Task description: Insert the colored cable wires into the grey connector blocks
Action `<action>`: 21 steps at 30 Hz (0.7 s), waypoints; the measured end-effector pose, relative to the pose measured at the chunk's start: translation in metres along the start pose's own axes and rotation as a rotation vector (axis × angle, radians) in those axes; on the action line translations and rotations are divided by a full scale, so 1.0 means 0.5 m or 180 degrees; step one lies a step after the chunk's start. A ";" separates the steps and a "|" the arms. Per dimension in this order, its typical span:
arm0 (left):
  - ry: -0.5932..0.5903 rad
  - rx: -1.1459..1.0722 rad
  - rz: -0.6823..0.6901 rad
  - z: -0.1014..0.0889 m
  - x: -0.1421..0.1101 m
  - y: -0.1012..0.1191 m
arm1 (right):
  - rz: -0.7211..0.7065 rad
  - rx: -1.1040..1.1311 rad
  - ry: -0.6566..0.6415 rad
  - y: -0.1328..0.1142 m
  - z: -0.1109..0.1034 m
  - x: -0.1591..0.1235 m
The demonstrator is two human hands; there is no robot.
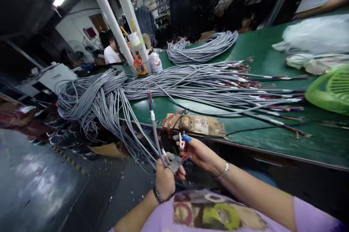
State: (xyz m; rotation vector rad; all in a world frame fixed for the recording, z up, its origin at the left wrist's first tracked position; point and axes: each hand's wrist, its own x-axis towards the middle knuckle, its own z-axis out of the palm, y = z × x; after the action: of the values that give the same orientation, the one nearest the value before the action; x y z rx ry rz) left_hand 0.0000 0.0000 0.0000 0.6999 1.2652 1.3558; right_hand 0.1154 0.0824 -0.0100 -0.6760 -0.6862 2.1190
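My left hand (165, 181) is closed around a grey cable (155, 130), which rises above the fist and ends in a white band with thin coloured wires. A worn grey wrapping, perhaps cloth or tape (174, 162), lies at its thumb and fingers. Just to the right, my right hand (195, 152) is pinched, with blue and grey coverings on its fingertips. Between those fingertips shows a small white piece (181, 142), its kind unclear. Thin orange and purple wires (185, 157) stick out between the two hands.
A large bundle of grey cables (174, 83) lies along the green table (259, 141) and droops over its left edge. Near the front edge is a taped cardboard piece (196, 124). A cable coil (204, 48), a green plastic fan-like object (329, 92) and white bags (316, 35) sit farther back.
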 end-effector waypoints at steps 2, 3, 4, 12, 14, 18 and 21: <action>-0.0051 0.0008 0.0030 0.003 0.004 0.002 | -0.0029 0.0035 0.0040 0.002 -0.005 0.001; -0.0068 0.0006 0.0037 0.004 0.006 0.003 | -0.0031 0.0057 0.0056 0.004 -0.007 0.002; -0.0080 0.0001 0.0040 0.006 0.008 0.004 | -0.0025 0.0081 0.0070 0.005 -0.010 0.003; -0.0105 -0.0027 0.0018 0.016 0.024 0.000 | 0.0184 0.0427 0.0001 0.014 -0.018 0.018; -0.0111 0.0007 0.0021 0.013 0.026 -0.004 | 0.0153 0.0559 0.0114 0.014 -0.017 0.023; -0.0103 0.0095 -0.0009 0.008 0.028 -0.009 | 0.0113 0.0627 0.0231 0.019 -0.015 0.029; -0.0103 0.0141 -0.0009 0.007 0.026 -0.010 | 0.0056 0.0611 0.0125 0.022 -0.015 0.025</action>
State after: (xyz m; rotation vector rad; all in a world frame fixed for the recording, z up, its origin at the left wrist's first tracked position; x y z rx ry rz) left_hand 0.0016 0.0125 -0.0071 0.7475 1.2732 1.3126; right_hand 0.1078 0.0885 -0.0258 -0.6178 -0.4498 2.1484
